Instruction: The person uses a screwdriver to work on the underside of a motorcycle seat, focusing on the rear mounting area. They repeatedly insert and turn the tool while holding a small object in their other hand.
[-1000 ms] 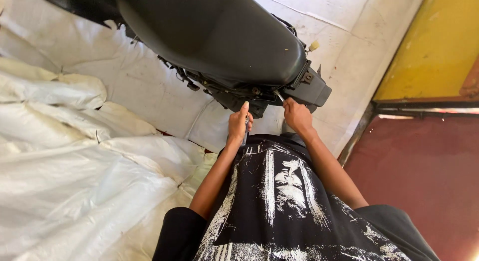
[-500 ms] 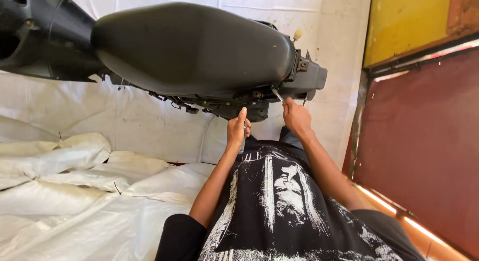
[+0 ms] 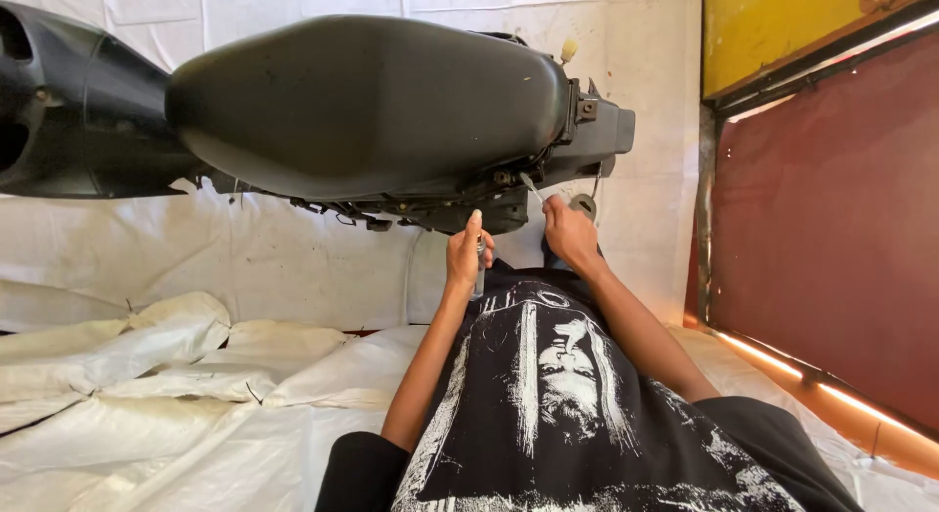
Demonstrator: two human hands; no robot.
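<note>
Scooter w/ black seat fills upper half of frame, its tail end at upper center-right. Left hand, center frame, is wrapped round a small slim tool, maybe a driver. Right hand just beside it pinches a thin silvery rod poking into underside of tail. White sheets lie lower left.

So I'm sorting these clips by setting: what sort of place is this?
Probably an informal repair spot for scooters, not a fitted shop. A black scooter seat and body stand on white sheeting, by a dark red wall; the left hand holds a slim tool.
</note>
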